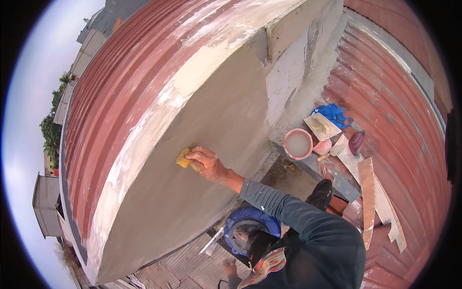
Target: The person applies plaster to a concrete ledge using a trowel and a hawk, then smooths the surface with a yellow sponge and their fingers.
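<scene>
Yellow sponge (183, 158), just one, lies against the broad grey plastered wall surface (216, 111), about midway along its length and somewhat nearer its pale upper edge. The fingers of the bare right hand (207, 164) are curled round it, gripping it from the side. Of the two hands, the left hand (230, 267) hangs low near the lower edge of the view; its fingers look bent, but I cannot tell whether they hold anything. One dark grey-blue sleeve (288, 207) crosses in front of the wall's lower edge and hides part of it.

Near that edge stands one round pink-rimmed bucket (285, 144) with cloudy grey liquid. Close about it are one cream rectangular flat plate (322, 126), one crumpled blue plastic bag (333, 114), one pinkish round object (322, 147) and one maroon object (356, 143). Farther out, two long pale boards (367, 197) lie partly overlapping along the near edge of the right-hand red ribbed metal roof (385, 115).

Two feet show: one beside the bucket, the other at one round blue plastic tub (260, 212), where the dark-clad leg blocks part of the rim. A second red ribbed roof (130, 77) borders the wall's pale upper edge.
</scene>
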`<control>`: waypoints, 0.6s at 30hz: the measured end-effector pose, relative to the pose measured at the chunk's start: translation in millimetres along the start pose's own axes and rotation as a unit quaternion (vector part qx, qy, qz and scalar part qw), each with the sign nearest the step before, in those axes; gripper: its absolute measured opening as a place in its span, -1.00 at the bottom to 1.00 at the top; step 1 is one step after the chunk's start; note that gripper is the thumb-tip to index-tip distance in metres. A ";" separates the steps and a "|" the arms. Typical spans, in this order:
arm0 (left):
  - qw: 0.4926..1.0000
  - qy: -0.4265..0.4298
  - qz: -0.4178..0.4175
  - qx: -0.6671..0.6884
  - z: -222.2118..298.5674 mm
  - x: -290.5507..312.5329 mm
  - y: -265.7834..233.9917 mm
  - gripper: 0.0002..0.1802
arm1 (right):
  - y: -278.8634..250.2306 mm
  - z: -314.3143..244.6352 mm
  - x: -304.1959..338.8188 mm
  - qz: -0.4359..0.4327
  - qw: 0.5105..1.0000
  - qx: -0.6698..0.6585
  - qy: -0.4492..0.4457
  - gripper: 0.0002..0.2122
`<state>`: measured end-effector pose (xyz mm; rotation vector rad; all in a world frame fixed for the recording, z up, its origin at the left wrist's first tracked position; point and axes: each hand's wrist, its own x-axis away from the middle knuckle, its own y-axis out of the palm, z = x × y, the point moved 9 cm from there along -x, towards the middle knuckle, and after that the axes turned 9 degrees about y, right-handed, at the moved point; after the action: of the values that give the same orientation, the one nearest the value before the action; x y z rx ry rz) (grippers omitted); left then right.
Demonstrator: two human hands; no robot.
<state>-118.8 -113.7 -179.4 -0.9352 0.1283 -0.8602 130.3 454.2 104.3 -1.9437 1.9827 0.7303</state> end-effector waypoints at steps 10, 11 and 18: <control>0.984 0.084 -0.158 -0.004 -14.7 -8.4 32.7 -0.53 | -272.5 110.5 -132.1 0.325 0.941 0.017 0.097 -0.82; 0.966 0.162 -0.200 -0.024 -15.9 -3.7 41.9 -0.43 | -288.8 92.7 -158.1 0.328 0.943 0.000 0.049 -0.81; 0.997 0.005 -0.060 0.041 6.2 -15.8 65.7 -0.51 | -279.9 15.7 -248.3 0.215 0.964 0.147 0.047 -0.78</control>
<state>-87.7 -79.1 -228.9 -0.8687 0.0460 -0.9755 419.7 681.1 175.1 -1.4197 2.4450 0.4019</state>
